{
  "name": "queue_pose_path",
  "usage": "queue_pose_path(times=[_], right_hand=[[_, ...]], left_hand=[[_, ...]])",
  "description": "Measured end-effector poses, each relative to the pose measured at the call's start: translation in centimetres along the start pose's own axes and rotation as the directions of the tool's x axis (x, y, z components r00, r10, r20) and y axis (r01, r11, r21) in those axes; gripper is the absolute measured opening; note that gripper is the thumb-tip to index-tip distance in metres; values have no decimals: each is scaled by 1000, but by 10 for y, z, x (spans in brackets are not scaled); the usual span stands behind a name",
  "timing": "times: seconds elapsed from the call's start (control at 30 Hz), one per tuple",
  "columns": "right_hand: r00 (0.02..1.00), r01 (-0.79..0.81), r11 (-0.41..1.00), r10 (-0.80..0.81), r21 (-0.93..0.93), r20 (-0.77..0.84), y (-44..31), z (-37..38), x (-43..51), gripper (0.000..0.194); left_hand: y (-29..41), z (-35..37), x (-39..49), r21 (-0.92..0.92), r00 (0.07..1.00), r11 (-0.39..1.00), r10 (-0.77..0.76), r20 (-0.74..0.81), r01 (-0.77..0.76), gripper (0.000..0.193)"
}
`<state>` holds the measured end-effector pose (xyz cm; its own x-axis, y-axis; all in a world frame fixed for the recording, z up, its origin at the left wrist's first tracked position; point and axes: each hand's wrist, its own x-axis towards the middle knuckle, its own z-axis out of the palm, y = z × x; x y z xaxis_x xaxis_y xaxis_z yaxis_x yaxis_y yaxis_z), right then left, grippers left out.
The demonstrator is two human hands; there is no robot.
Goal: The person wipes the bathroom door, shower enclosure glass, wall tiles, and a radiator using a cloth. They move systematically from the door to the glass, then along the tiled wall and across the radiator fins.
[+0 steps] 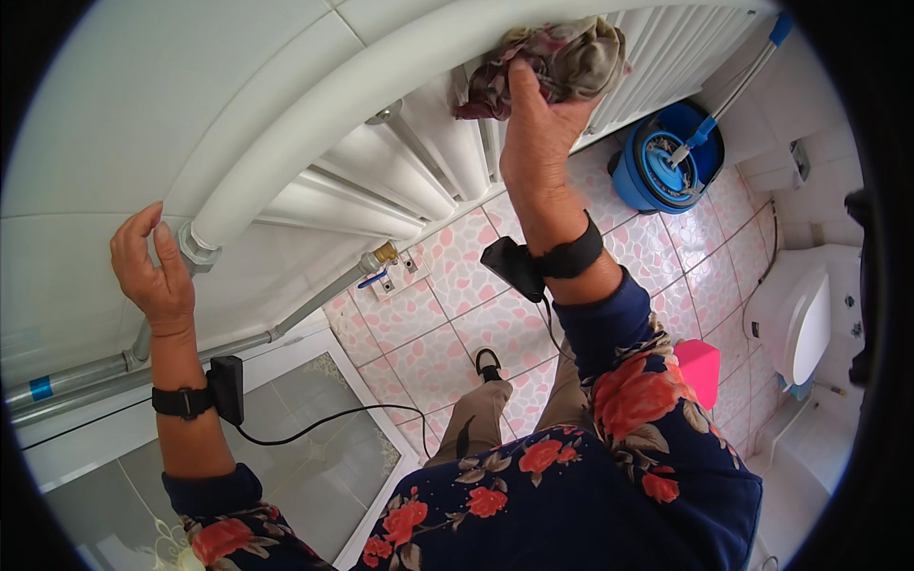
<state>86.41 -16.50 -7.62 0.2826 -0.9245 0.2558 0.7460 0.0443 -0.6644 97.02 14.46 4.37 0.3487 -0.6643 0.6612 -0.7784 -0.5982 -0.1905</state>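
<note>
My right hand (546, 139) is closed around a crumpled, grey and dark red cloth (564, 61). The cloth lies against the white radiator (443, 135), just below its thick curved top pipe (321, 107). At the left, my left hand (153, 268) is raised near the metal pipe nut (196, 250), with its thumb and fingers apart and nothing between them. Whether its fingertips touch the tiled wall (178, 93) I cannot tell.
A brass valve (382, 253) with a blue lever ends a grey pipe (314, 307). A blue mop bucket (660, 164) holds a mop by the radiator. A pink stool (698, 371) stands right of me, near a white toilet (792, 314). A glazed door (285, 442) is at left.
</note>
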Motion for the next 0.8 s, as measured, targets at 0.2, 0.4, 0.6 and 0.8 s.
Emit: queue_pose_path(times=[0.2,0.4,0.6,0.8], right_hand=[[999,-26,968,34,-251,27,60,-19,-77,67],[995,-52,839,87,-541,40,144,-77,-142,64],[746,-664,649,545,-370,-382,184,-114,-157,73],[886,-441,806,322,-394,-334,143,-40,-147,74]], left_hand=[[-10,13,-14,-136,995,988,-67,71,76,18],[-14,21,-18,-221,994,972,-67,89,85,19],[-14,23,-18,-408,986,900,-109,123,151,18],[-16,23,-17,-415,994,906,-38,107,79,16]])
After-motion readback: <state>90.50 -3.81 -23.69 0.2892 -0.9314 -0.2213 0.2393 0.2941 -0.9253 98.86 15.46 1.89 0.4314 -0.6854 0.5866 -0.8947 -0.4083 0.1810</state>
